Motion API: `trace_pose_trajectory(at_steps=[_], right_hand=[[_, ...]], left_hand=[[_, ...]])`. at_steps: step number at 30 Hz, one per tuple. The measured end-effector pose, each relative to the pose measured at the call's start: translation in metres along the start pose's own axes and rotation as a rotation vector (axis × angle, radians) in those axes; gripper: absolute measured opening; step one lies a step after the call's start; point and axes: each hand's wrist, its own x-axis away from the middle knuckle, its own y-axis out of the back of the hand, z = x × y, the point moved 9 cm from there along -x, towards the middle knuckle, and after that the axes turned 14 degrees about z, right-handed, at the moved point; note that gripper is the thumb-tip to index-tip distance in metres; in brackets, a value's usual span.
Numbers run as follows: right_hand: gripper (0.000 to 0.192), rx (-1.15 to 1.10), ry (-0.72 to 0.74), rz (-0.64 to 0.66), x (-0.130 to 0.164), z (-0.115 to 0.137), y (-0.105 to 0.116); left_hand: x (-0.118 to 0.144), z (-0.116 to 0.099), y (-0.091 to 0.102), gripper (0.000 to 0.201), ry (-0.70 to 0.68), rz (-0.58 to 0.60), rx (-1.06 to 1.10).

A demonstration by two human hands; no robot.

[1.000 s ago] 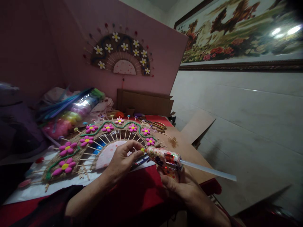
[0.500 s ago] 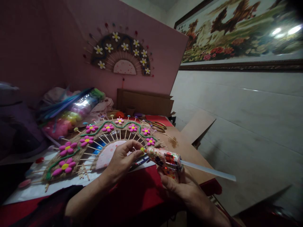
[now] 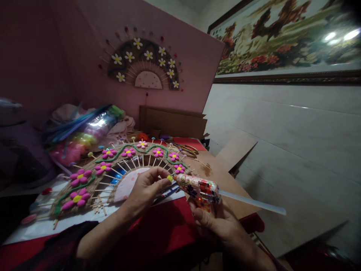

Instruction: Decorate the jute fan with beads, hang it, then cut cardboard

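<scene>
My right hand (image 3: 217, 226) grips a patterned hot glue gun (image 3: 199, 187) with a clear glue stick (image 3: 251, 203) poking out of its back. Its nozzle points left at a tiny yellow bead (image 3: 169, 178) pinched between the fingertips of my left hand (image 3: 146, 190). Just beyond my left hand lies a fan-shaped craft (image 3: 113, 169) of woven twine and wooden sticks, with pink flowers (image 3: 80, 176) and a green cord along its arc.
A finished fan with white flowers (image 3: 142, 64) hangs on the pink wall. Bags of colourful craft supplies (image 3: 84, 131) sit at the left, a cardboard box (image 3: 172, 122) and scissors (image 3: 187, 150) behind. A cardboard sheet (image 3: 235, 148) leans at the right.
The glue gun has shifted slightly right and tilted, its nozzle still at the bead. My left hand holds almost still.
</scene>
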Motion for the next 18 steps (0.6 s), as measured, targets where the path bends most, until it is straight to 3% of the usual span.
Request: trace_pose_trajectory(at_steps=[6,11,18], right_hand=[[0.041,-0.019,-0.095,-0.039,0.0028,-0.0085,-0.0002],[0.043,0.065,-0.052,0.024,-0.0011,-0.003,-0.0032],[0.044,0.073,-0.066,0.0,0.0024,-0.0049,0.0016]], left_hand=[[-0.0005,0.0021,-0.0011,0.029,0.034,-0.008,0.087],[0.0004,0.0013,-0.0013,0.027,0.021,-0.004,0.074],[0.0006,0.0021,-0.0019,0.026,0.028,0.006,0.075]])
